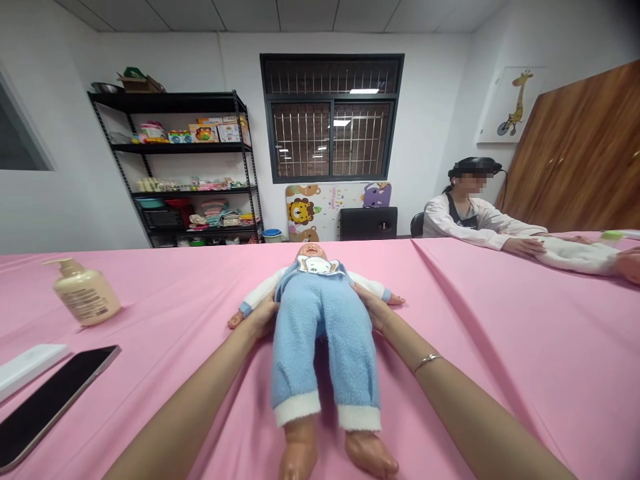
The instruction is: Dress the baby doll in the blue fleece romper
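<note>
A baby doll (300, 333) lies on its back on the pink cloth (200, 280), feet toward me and head at the far end. It wears fuzzy light-blue trousers with white cuffs and a top with white sleeves and an animal face on the chest. My left hand (265, 317) grips the doll's side at the waist, its fingers partly hidden behind the clothing. On the opposite side my right hand (371, 308) holds the waist too, with its fingertips tucked against the blue fabric. The doll's arms are spread outward and its feet are bare.
To the left are a beige pump bottle (87, 293), a black-screened phone (55, 400) and a white flat object (30, 367). At right, another person (465, 207) handles a second doll (580, 255). Shelves (185, 147) stand beyond the table's far edge.
</note>
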Action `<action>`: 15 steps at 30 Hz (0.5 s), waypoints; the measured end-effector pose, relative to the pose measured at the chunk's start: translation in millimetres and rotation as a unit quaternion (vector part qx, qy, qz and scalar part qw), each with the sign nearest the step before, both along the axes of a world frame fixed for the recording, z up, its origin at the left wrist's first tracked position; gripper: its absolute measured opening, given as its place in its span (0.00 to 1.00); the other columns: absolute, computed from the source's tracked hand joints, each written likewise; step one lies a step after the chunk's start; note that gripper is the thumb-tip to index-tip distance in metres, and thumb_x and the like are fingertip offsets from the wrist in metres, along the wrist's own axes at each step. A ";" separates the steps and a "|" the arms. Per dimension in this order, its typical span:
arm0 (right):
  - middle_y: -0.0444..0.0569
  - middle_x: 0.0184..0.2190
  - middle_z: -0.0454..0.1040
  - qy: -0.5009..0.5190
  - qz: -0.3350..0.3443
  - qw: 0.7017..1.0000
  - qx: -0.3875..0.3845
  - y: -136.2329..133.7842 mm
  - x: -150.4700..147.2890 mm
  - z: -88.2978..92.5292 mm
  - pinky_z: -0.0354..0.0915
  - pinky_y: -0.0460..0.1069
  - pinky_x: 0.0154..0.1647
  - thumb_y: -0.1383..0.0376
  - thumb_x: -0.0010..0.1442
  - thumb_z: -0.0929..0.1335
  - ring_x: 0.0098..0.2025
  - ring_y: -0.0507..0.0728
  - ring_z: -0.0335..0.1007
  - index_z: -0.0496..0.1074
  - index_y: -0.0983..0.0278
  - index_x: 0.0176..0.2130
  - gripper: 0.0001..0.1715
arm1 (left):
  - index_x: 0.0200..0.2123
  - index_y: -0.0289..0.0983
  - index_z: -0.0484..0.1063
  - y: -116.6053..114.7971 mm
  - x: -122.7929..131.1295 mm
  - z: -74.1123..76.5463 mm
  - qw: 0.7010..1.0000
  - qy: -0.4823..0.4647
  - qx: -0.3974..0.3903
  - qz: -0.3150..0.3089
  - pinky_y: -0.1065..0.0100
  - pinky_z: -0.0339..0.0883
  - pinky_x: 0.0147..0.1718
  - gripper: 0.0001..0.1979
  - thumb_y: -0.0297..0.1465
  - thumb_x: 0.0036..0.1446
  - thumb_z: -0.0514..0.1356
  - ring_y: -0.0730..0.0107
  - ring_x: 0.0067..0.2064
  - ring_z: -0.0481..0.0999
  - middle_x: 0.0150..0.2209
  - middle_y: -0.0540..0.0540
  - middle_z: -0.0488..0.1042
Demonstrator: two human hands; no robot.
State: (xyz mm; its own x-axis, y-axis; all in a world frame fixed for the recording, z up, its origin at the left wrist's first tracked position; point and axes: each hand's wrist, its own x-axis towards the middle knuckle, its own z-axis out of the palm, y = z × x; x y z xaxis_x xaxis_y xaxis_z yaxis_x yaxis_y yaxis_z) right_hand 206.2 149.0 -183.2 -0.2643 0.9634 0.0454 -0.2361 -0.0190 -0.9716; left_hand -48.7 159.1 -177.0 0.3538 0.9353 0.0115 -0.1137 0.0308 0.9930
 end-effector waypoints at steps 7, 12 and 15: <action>0.45 0.46 0.67 -0.007 0.007 0.998 -0.067 4.5 11.4 -0.4 0.62 0.40 0.43 0.56 0.43 0.70 0.40 0.44 0.66 0.62 0.61 0.48 0.33 | 0.34 0.29 0.68 11.2 -16.9 5.1 0.986 0.149 0.064 -0.038 0.79 0.62 0.31 0.16 0.24 0.36 0.56 0.83 0.29 0.66 0.31 0.49 0.70; 0.41 0.19 0.61 0.044 -0.058 0.994 -0.086 13.9 22.2 4.2 0.51 0.39 0.27 0.52 0.44 0.67 0.22 0.38 0.52 0.64 0.67 0.38 0.26 | 0.21 0.27 0.66 6.6 -37.3 20.9 0.972 0.205 0.059 -0.102 0.80 0.60 0.30 0.05 0.23 0.34 0.56 0.83 0.28 0.64 0.25 0.51 0.67; 0.40 0.19 0.60 0.082 -0.069 0.994 -0.037 14.6 21.2 10.9 0.50 0.38 0.27 0.53 0.42 0.68 0.22 0.38 0.50 0.61 0.65 0.40 0.27 | 0.27 0.29 0.65 1.4 -38.2 31.4 0.986 0.145 0.021 -0.085 0.79 0.61 0.31 0.10 0.27 0.37 0.58 0.82 0.29 0.65 0.26 0.50 0.66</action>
State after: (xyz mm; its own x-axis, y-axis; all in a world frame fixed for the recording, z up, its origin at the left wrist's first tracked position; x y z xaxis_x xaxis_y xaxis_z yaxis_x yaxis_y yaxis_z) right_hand 227.4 163.6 -172.4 -0.1235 0.9923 0.0050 -0.3965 -0.0447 -0.9170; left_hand -86.9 160.6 -145.7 0.4990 0.8633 -0.0760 0.1791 -0.0170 0.9837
